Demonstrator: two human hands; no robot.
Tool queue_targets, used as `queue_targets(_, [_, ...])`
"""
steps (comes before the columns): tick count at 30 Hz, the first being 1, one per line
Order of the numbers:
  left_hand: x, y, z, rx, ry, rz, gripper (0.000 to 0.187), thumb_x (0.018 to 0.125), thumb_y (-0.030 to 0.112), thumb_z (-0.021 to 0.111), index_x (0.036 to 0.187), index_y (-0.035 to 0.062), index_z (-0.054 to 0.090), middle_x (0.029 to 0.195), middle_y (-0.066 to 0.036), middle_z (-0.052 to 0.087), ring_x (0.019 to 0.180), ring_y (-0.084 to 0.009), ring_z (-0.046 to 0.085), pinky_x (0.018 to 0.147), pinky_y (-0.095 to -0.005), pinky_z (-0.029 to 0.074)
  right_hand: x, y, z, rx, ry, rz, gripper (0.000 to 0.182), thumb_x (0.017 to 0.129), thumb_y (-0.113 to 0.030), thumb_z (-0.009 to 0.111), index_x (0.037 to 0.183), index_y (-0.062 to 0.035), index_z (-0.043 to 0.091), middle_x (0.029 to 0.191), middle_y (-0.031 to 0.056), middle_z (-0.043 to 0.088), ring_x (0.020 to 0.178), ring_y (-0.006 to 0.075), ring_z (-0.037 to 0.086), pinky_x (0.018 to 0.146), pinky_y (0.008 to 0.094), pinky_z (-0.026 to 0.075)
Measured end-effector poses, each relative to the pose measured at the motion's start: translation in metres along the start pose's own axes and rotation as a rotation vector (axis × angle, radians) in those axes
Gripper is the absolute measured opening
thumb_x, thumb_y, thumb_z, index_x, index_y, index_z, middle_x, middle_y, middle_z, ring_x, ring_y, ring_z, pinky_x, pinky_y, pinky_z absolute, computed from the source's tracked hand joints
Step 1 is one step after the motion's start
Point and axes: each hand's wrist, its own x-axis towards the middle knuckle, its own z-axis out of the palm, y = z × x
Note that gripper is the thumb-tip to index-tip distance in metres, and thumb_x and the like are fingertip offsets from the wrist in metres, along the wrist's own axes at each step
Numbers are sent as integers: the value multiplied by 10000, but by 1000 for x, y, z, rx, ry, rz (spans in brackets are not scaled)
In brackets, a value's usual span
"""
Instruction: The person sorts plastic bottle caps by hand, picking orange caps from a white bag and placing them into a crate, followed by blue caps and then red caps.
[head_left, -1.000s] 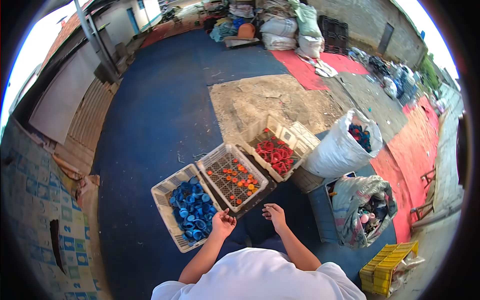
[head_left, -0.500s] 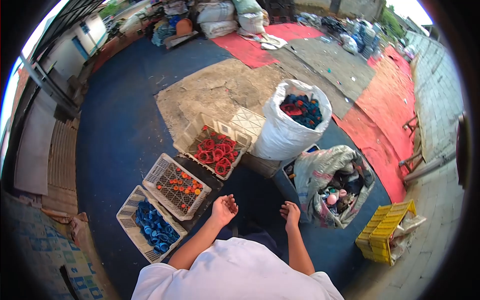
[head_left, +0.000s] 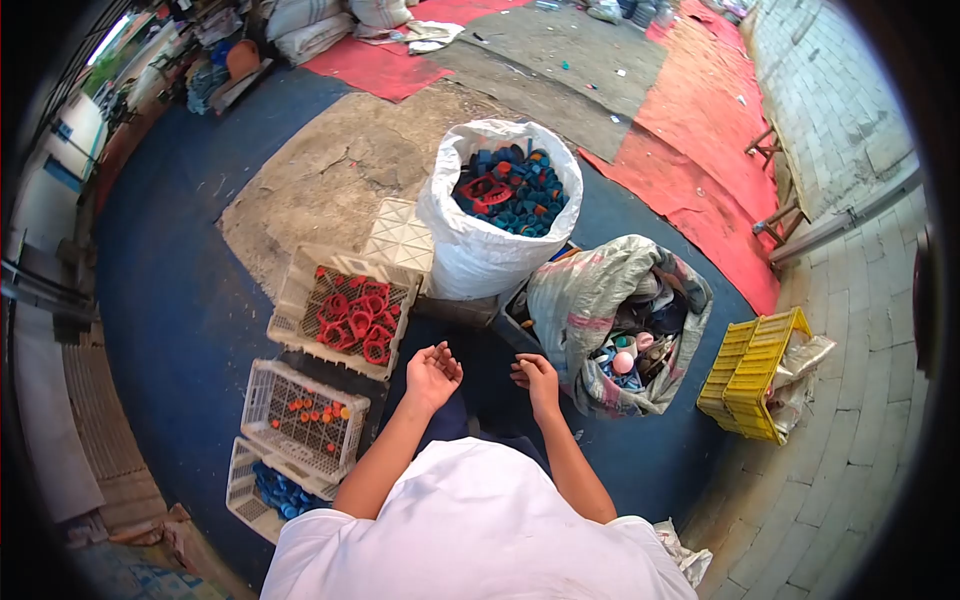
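Observation:
My left hand [head_left: 433,376] is held palm up with loosely bent fingers apart and nothing in it. It hovers near the corner of a pale crate [head_left: 285,330] of red plastic rings and caps [head_left: 355,320]. My right hand [head_left: 538,380], fingers half curled and apart, also looks bare, beside a grey woven sack [head_left: 570,310] of mixed plastic pieces. Beyond both hands stands a tall white sack [head_left: 480,265] full of blue-green and red caps [head_left: 515,195]. To the left are a crate [head_left: 262,395] with orange caps [head_left: 305,410] and another crate [head_left: 240,490] with blue caps [head_left: 280,490].
A yellow crate [head_left: 745,375] with plastic bags stands by the block wall [head_left: 860,300] on the right. A white lattice crate [head_left: 400,235] lies behind the red-cap crate. Red mats [head_left: 680,150] and full sacks [head_left: 310,35] lie farther back.
My view has swung to the right, so the crates and sacks appear farther left. Both hands stay raised in front of me, with little change in their pose.

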Motion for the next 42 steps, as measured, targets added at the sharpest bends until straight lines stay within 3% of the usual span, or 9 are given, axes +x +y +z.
queue_targets(5, [72,33,75,66,-6,-75,210,941,223,555,995,81,699,834,-25,658,751,-198,611,824,-382,525,59,-43,22,-122,28,-179,203,989,-159,620,1132,-34,693,971,54,720,828,117,663,757,261,513])
queue_targets(9, [88,62,141,236,-136,-108,256,983,236,520,1106,80,681,991,-67,721,894,-248,677,904,-424,542,99,-103,51,-294,131,-355,181,971,-97,626,1105,-4,703,974,86,738,838,146,695,772,275,536])
queue_targets(14, [101,96,193,359,-453,-185,473,1083,308,329,1459,77,499,1374,-146,631,1220,-313,632,1057,-432,480,163,-191,84,-523,194,-641,154,932,-52,647,1066,-5,706,924,105,723,793,170,688,711,297,526])
queue_targets(19, [102,116,232,523,-614,-103,538,1087,354,332,1528,55,406,1486,-161,537,1313,-286,567,1123,-414,418,240,-242,105,-687,223,-747,120,894,-35,652,1000,-25,707,814,112,650,679,246,605,631,362,479])
queue_targets(25, [99,116,242,527,-550,50,567,1071,368,357,1520,23,389,1504,-199,501,1345,-319,533,1132,-442,408,399,-244,124,-951,15,-902,276,877,-120,650,1131,-16,678,1062,213,667,1046,384,631,914,466,509])
queue_targets(28, [90,110,240,435,-528,109,584,1052,391,391,1505,22,403,1510,-196,493,1352,-324,525,1122,-460,411,464,-247,133,-1315,-87,-850,420,891,-142,609,1295,-31,623,1305,233,609,1239,405,558,1054,479,448])
queue_targets(32, [83,106,228,399,-475,156,583,1048,411,401,1500,43,417,1501,-165,508,1320,-287,543,1095,-438,420,523,-239,142,-1666,-142,-708,645,911,-251,550,1526,-100,428,1621,161,349,1506,363,291,1254,438,220])
queue_targets(36, [79,105,220,386,-432,203,573,1055,421,390,1496,58,430,1484,-141,527,1295,-254,555,1070,-410,427,555,-224,148,-1763,-63,-672,596,893,-238,583,1481,-168,510,1572,106,444,1477,319,369,1225,448,289])
queue_targets(42, [80,104,222,378,-397,244,561,1058,417,384,1490,63,438,1456,-128,547,1256,-238,570,1048,-398,435,534,-261,168,-1935,-255,-499,766,842,-352,660,1557,-268,399,1630,39,358,1521,270,296,1241,416,273])
